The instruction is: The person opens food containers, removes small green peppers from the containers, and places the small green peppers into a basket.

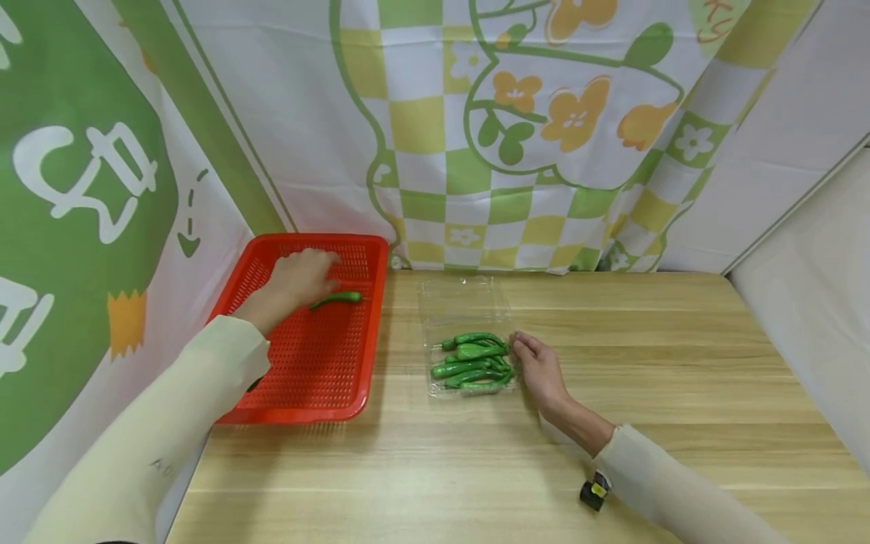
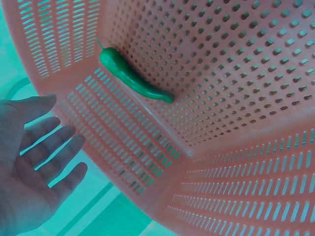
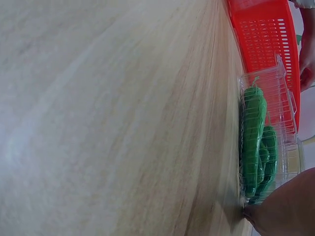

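Observation:
My left hand (image 1: 303, 275) is over the red basket (image 1: 372, 355), fingers spread and holding nothing. One green chili pepper (image 2: 133, 76) lies in the basket, near the far side, below that hand. On the table to the right sits a clear plastic box (image 1: 435, 389), its lid folded back, with several green chili peppers (image 1: 476, 370) inside. My right hand (image 1: 541, 372) pinches the right edge of this box between thumb and fingers. In the right wrist view the box's wall and the peppers show, while most of the right hand is cut off.
A wooden table (image 1: 652, 363) carries the basket and the box. Behind it hangs a patterned curtain (image 1: 469, 181), and a green and white cloth (image 1: 88, 227) covers the left side. The basket stands close to both.

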Action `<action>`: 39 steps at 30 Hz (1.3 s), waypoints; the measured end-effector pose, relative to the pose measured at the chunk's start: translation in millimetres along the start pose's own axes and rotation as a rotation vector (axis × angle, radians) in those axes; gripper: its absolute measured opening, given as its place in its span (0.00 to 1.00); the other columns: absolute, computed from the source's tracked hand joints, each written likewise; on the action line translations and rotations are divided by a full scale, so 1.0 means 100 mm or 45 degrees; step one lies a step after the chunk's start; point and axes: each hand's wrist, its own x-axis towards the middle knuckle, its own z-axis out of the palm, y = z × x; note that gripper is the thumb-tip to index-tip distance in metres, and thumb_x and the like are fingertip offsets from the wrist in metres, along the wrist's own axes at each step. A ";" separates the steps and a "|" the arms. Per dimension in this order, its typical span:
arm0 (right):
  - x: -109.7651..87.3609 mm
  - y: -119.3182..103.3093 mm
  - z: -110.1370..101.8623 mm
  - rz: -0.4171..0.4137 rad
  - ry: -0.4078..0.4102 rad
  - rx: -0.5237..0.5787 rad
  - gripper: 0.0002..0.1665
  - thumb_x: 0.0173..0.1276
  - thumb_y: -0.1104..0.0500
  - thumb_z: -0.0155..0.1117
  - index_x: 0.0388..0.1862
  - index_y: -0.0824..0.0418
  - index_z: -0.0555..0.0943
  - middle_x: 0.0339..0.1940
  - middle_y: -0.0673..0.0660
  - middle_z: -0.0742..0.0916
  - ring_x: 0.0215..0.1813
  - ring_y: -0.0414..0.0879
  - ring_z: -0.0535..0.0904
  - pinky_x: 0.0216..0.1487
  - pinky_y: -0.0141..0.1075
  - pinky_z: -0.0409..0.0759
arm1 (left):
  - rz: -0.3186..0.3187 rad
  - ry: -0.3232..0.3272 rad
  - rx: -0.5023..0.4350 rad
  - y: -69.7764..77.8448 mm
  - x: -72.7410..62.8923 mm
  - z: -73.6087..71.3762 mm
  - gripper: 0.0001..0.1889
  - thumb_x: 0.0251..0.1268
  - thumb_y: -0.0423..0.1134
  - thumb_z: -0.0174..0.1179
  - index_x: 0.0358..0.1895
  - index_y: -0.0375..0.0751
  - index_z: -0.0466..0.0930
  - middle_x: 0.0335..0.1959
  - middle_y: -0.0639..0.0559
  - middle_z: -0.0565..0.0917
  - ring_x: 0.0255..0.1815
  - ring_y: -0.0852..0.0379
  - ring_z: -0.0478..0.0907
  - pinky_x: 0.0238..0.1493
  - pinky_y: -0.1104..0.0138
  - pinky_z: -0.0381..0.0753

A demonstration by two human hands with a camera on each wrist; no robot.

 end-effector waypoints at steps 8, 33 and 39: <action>0.03 0.03 0.02 -0.003 0.041 -0.005 0.25 0.86 0.65 0.49 0.76 0.77 0.68 0.75 0.71 0.75 0.79 0.61 0.70 0.77 0.46 0.69 | 0.037 0.094 0.001 0.04 -0.10 -0.06 0.26 0.77 0.43 0.62 0.71 0.32 0.75 0.62 0.31 0.83 0.46 0.35 0.86 0.35 0.45 0.86; -0.02 -0.01 0.06 0.031 0.102 0.016 0.25 0.85 0.67 0.49 0.75 0.78 0.68 0.76 0.72 0.74 0.79 0.61 0.69 0.73 0.41 0.72 | 0.319 0.201 -0.007 0.98 -0.24 -0.14 0.23 0.74 0.44 0.66 0.66 0.37 0.81 0.56 0.42 0.88 0.49 0.41 0.88 0.37 0.44 0.88; -0.04 -0.02 0.06 0.030 0.092 0.023 0.25 0.86 0.67 0.48 0.76 0.78 0.66 0.76 0.73 0.74 0.79 0.61 0.69 0.73 0.40 0.72 | 0.396 0.161 0.036 1.25 -0.19 -0.12 0.17 0.74 0.45 0.67 0.57 0.39 0.84 0.50 0.46 0.88 0.43 0.42 0.88 0.32 0.45 0.87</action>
